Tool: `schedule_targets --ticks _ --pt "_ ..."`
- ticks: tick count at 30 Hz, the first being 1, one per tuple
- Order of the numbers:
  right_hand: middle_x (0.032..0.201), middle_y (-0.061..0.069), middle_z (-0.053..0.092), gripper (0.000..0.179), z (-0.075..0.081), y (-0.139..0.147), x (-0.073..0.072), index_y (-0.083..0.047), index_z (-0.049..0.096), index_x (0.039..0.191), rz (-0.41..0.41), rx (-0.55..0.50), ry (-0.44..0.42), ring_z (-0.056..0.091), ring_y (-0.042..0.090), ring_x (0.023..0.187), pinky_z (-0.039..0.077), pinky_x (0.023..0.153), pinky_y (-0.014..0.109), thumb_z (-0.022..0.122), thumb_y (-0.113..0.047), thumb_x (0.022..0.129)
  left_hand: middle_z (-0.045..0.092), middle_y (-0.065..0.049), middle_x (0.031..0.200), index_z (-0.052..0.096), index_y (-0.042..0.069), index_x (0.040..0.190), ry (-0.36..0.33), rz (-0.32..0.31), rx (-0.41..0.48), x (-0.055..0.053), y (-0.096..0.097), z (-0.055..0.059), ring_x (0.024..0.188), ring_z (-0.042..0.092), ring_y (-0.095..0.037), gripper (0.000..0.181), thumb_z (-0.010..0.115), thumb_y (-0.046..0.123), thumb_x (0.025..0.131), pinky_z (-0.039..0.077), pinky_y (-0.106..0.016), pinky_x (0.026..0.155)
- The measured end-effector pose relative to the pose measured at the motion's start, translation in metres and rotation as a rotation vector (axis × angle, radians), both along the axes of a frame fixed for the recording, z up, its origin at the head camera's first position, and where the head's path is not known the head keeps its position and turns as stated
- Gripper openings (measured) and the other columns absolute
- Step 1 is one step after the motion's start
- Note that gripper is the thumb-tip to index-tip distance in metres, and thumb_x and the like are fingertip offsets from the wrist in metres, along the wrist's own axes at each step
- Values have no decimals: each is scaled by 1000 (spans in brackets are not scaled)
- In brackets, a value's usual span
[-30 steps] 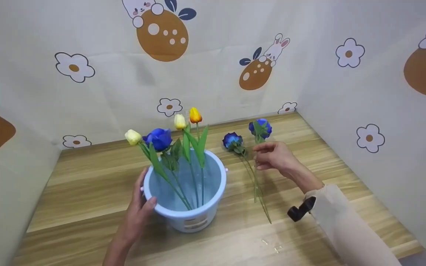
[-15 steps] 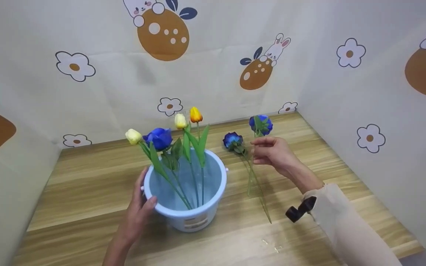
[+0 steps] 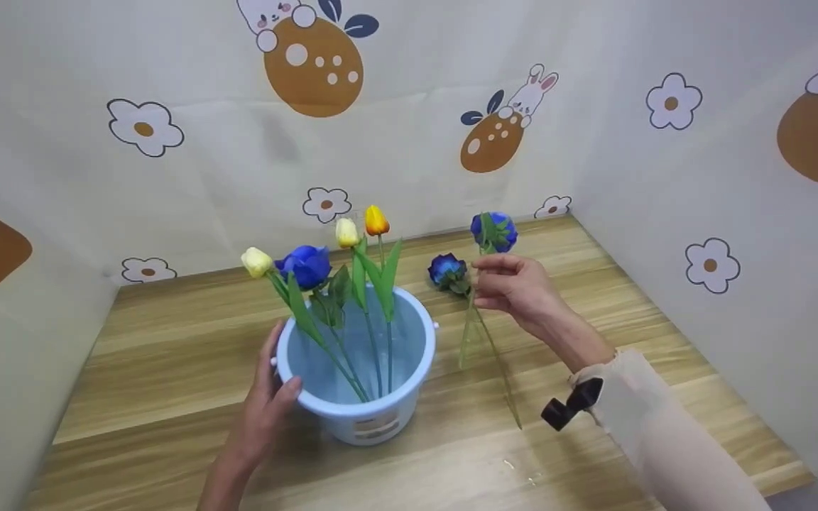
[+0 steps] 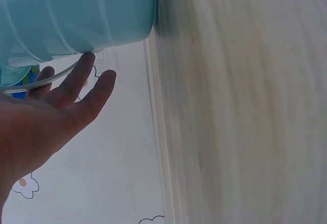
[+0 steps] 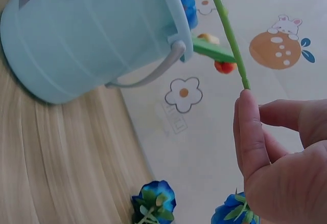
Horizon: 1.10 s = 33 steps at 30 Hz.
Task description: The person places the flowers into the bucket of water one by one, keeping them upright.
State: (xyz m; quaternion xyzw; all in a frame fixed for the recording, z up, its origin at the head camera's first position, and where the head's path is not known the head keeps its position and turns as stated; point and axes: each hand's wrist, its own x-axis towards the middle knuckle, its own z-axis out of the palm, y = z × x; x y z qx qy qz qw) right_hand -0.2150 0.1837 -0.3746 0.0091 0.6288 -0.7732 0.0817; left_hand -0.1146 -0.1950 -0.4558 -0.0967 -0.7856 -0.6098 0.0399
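A light blue bucket (image 3: 363,429) stands upright on the table. My left hand (image 3: 260,411) rests against its left side, the thumb at the rim; in the left wrist view the fingers (image 4: 84,81) lie loosely along its wall by the handle (image 4: 38,83). My right hand (image 3: 519,291) pinches a blue rose by its green stem (image 5: 230,35), right of the bucket. That rose's bloom (image 3: 495,232) is above the fingers and the stem's end hangs down. Another blue rose (image 3: 446,272) lies on the table just left of the hand.
Inside the bucket lean several artificial flowers: two pale tulips (image 3: 258,262), an orange tulip (image 3: 376,221) and a blue rose (image 3: 304,267). A patterned cloth wall (image 3: 409,156) borders the wooden table (image 3: 167,355). Small clear scraps (image 3: 520,472) lie near the front.
My right hand has moved slightly left and away from me with the rose, and the stem's lower end has swung left toward the bucket. The left hand and bucket have stayed put.
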Motion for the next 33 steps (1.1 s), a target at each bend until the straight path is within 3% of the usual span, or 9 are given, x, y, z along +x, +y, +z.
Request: schedule_targets --ticks 17,23,33 --pt "93 5 63 28 24 -35 10 -1 68 121 -41 -57 70 70 14 72 65 70 26 69 9 95 13 -14 177 9 35 170 -25 -7 12 -1 0 1 155 28 -44 76 48 24 106 29 -64 123" --pt "95 4 61 32 25 -44 12 2 67 124 -48 -30 127 71 14 73 65 70 27 70 9 93 13 -17 176 9 30 171 13 -18 17 0 -1 -2 154 29 -46 76 47 19 107 29 -64 122" --pt "103 10 60 32 24 -59 22 5 68 120 -53 56 254 74 18 78 67 72 32 70 13 88 13 -16 176 10 34 170 -2 -8 15 0 -1 -2 155 29 -47 75 48 22 107 30 -63 122"
